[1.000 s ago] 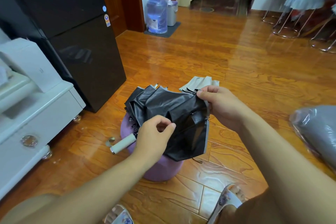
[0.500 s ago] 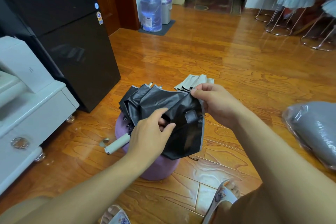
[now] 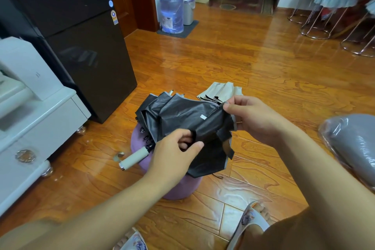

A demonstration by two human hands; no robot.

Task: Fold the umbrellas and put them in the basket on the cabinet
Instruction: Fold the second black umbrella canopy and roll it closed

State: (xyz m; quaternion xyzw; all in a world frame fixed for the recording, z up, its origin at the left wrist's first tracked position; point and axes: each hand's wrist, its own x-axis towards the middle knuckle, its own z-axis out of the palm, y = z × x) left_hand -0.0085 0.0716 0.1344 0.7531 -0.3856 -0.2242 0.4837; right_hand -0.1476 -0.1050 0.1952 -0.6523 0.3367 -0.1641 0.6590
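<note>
Both forearms are bare, no sleeves, no watch or rings showing. Down below, pale slippers with a blue floral print: left slipper (image 3: 133, 241), right slipper (image 3: 250, 220), toes peeking out of the right one.

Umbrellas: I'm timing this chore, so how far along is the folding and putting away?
Done: the umbrella is collapsed, its shaft short, lying on the purple stool. In hand: the left hand and right hand pinch its loose black cloth, pleats not yet wrapped. Left: roll and strap it, fold any others, and put them in the basket, which is not in view, nor any finished umbrella.
</note>
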